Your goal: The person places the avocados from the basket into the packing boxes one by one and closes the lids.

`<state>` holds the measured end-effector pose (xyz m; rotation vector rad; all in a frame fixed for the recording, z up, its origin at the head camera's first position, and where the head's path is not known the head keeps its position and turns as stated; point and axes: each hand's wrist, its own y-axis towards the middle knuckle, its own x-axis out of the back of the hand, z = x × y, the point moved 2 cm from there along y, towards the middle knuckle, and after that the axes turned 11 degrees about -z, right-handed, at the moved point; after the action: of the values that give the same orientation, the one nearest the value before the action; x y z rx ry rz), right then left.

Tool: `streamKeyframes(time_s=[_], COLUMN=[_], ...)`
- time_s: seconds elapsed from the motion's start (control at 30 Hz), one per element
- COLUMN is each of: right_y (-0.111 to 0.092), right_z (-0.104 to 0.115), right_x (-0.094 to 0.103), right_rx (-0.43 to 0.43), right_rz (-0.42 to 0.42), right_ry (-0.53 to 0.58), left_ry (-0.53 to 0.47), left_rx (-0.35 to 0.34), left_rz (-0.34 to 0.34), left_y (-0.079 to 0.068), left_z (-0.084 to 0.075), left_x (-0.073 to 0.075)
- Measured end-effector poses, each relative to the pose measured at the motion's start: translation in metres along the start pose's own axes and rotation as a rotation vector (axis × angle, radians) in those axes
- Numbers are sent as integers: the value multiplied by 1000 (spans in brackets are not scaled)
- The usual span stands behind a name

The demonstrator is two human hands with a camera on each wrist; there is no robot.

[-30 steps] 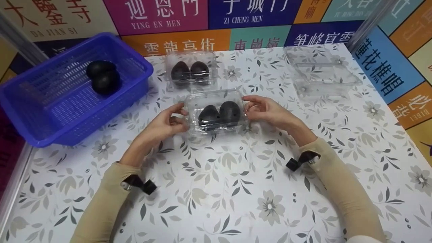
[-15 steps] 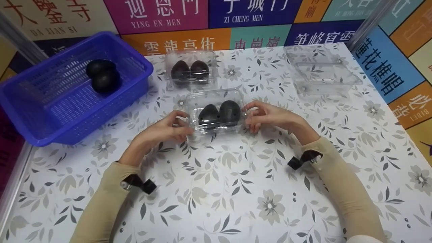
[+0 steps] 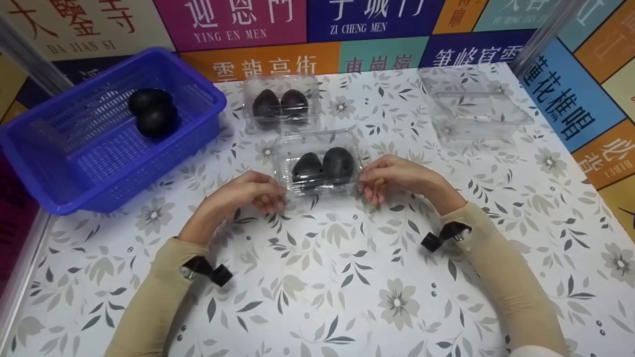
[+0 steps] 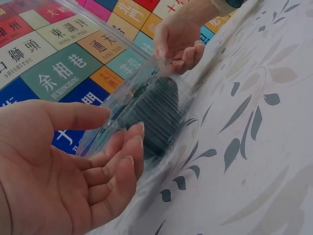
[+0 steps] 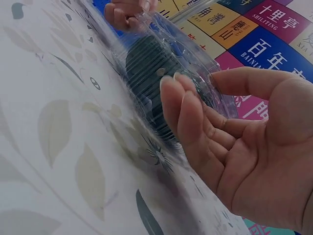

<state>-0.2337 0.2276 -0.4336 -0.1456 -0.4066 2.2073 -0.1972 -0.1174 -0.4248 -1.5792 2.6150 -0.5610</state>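
In the head view, a clear plastic clamshell box [image 3: 317, 140] with two dark, pear-shaped fruits like avocados [image 3: 338, 166] stands mid-table, its lid down. My left hand [image 3: 248, 191] is beside its front left corner, fingers loosely bent. At the front right corner is my right hand [image 3: 392, 176], fingers hanging in a loose curl. The left wrist view has my left hand [image 4: 78, 166] with thumb and fingers apart, overlapping the box's ribbed side [image 4: 161, 112]. Similarly, my right hand [image 5: 239, 127] in the right wrist view holds nothing between thumb and fingers.
Behind stands another clear box [image 3: 283, 82] with two dark fruits. A blue basket [image 3: 106, 193] at the left holds two more dark fruits [image 3: 155, 119]. Clear, unfilled boxes [image 3: 478, 106] sit at the back right. Lettered panels [image 3: 387, 15] rise behind the table.
Both hands have slid from the box's sides toward its front corners, and their fingers have come off its sides into a loose curl. The box has stayed in place.
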Motion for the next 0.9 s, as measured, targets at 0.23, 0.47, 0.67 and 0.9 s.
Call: streamKeyframes(time_s=[0.23,0.47,0.67,0.9], right_y=[5,8,8,9], right_z=[-4,-6,-7,-8], right_x=[-2,-2,-3,-3], right_rx=[17,42,58,60], right_rz=[-25,-33,-42,-35], right_ry=[90,154,165,173], left_ry=[-58,-123,-159,-181], left_rx=[24,35,48,46], left_rz=[-99,-170,-182,-171], left_y=[3,5,6,5], left_z=[3,4,3,3], left_x=[-3,-5,-5,-6])
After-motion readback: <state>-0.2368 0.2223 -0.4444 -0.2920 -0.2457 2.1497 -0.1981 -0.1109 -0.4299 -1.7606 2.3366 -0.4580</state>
